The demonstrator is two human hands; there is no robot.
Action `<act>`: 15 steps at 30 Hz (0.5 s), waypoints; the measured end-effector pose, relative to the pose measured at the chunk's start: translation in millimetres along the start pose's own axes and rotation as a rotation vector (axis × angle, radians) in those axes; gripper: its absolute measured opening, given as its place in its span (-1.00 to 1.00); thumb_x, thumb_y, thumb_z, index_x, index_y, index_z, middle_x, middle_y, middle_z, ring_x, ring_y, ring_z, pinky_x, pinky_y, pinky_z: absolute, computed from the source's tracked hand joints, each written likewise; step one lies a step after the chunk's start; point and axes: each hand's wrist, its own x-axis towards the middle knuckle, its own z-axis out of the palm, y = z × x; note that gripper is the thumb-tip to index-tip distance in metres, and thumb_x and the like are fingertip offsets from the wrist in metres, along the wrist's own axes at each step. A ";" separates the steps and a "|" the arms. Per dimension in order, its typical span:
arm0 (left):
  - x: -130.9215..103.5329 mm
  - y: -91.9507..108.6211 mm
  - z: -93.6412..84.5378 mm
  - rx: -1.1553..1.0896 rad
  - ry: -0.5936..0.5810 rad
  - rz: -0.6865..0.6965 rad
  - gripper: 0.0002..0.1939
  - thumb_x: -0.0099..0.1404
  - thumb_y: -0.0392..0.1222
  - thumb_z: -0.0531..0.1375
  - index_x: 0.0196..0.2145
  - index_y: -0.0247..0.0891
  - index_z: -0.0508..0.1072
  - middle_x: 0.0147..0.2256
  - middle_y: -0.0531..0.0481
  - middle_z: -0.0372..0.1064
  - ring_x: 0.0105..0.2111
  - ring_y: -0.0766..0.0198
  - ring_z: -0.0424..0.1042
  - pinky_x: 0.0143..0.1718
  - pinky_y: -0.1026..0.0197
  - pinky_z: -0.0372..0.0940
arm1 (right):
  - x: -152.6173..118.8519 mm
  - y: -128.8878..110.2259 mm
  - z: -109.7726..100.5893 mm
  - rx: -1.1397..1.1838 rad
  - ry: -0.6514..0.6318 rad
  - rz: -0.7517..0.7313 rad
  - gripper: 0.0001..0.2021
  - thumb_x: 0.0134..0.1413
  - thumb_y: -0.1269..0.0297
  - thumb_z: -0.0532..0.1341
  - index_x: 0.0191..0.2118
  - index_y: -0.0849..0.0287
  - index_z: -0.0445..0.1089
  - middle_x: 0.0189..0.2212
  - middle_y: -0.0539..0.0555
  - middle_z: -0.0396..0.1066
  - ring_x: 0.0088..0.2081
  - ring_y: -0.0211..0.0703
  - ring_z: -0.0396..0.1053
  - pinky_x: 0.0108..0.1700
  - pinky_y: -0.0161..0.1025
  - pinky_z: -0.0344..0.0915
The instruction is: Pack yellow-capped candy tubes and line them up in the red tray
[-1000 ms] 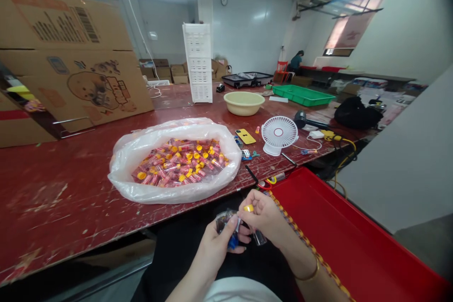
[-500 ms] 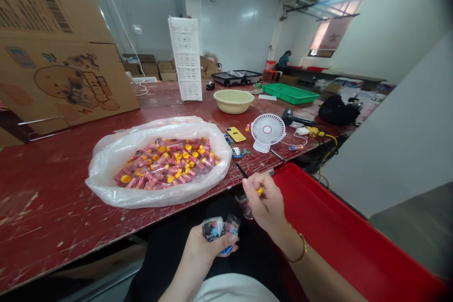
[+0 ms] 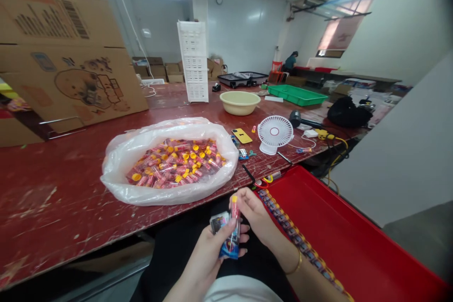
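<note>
My left hand (image 3: 215,244) is closed around small printed packets (image 3: 220,222) and a blue packet (image 3: 230,249), low over my lap. Pinched at its yellow cap, a small clear tube with pink contents (image 3: 235,212) lies against the packets, between my left thumb and my right hand (image 3: 252,208). The fingers of my right hand are closed on the tube's upper end. Many similar yellow-capped tubes (image 3: 184,156) fill an open white plastic bag (image 3: 120,184) on the red table, left of my hands.
A red tray (image 3: 339,231) at the right has a row of packed tubes (image 3: 300,240) along its edge. On the table (image 3: 71,170) stand a white fan (image 3: 274,133), yellow phone (image 3: 242,135), cream basin (image 3: 239,104), green tray (image 3: 297,95) and large carton (image 3: 88,71). A person (image 3: 290,61) sits far back.
My right hand has moved left and down to my left hand, bringing the tube upright against the packets. The view has shifted, and the row in the red tray now shows.
</note>
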 end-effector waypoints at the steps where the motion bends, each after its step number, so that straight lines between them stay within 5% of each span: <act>1: 1.1 0.7 0.2 -0.028 0.013 -0.009 -0.67 0.04 -0.09 0.38 -0.33 -0.43 0.56 -0.40 -0.22 0.56 -0.41 0.14 0.52 -0.45 0.18 0.46 | -6.2 -0.3 -0.5 -0.005 -0.058 0.021 -0.66 0.06 -0.06 0.18 -0.34 0.12 0.20 -0.45 -0.05 0.23 -0.49 -0.33 0.19 -0.53 -0.40 0.17; 4: 4.6 4.1 1.6 -0.066 0.054 -0.011 -0.69 0.07 -0.10 0.36 -0.31 -0.42 0.55 -0.42 -0.20 0.56 -0.41 0.15 0.54 -0.42 0.22 0.46 | -22.5 -2.5 1.5 -0.088 -0.195 -0.012 -0.54 -0.13 0.04 0.35 -0.17 0.10 0.19 -0.30 0.00 0.25 -0.33 -0.25 0.28 -0.43 -0.37 0.28; 7: 5.9 7.8 2.4 -0.059 0.070 -0.011 -0.67 0.08 -0.06 0.35 -0.35 -0.45 0.56 -0.42 -0.23 0.56 -0.41 0.14 0.55 -0.41 0.23 0.45 | -29.7 -3.4 7.4 -0.265 -0.164 -0.105 -0.27 -0.38 0.33 0.47 -0.03 0.05 0.11 -0.12 0.06 0.23 -0.13 -0.11 0.28 -0.22 -0.25 0.35; 11: 3.0 9.0 -0.9 -0.008 0.016 0.037 -0.62 -0.01 -0.05 0.40 -0.34 -0.44 0.57 -0.45 -0.20 0.57 -0.47 0.16 0.54 -0.46 0.28 0.41 | -29.2 -2.7 11.2 -0.457 0.004 -0.245 -0.38 -0.31 0.54 0.32 -0.07 0.06 0.09 -0.13 0.06 0.18 -0.14 -0.13 0.26 -0.13 -0.19 0.32; 15: -0.4 6.6 -3.7 0.042 0.006 0.084 -0.63 -0.06 -0.10 0.43 -0.34 -0.44 0.58 -0.48 -0.16 0.56 -0.52 0.23 0.51 -0.47 0.32 0.37 | -30.0 -5.4 9.8 -0.415 -0.046 -0.256 -0.42 -0.27 0.59 0.24 -0.08 0.06 0.03 -0.19 0.03 0.16 -0.23 -0.20 0.28 -0.28 -0.28 0.31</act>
